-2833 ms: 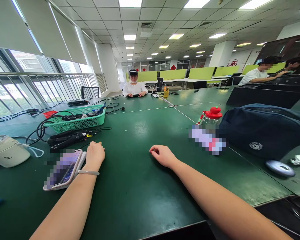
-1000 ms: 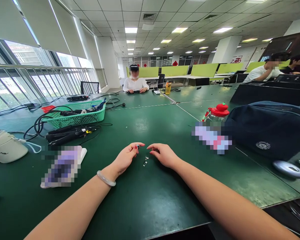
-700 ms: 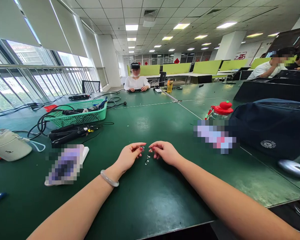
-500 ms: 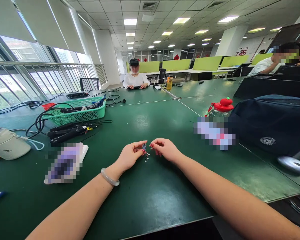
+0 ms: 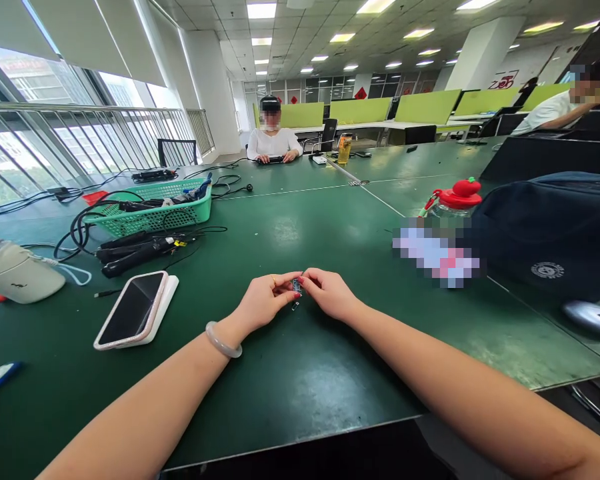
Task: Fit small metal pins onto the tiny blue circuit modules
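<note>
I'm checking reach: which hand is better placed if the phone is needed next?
Probably the left hand: it is nearer the phone, whereas the right hand would have to reach across. But the left holds a small piece.

Both hands, left [image 5: 266, 300] and right [image 5: 331, 293], fingertips together at a small electronic piece [image 5: 297, 287] above the green table [image 5: 360, 373].
</note>
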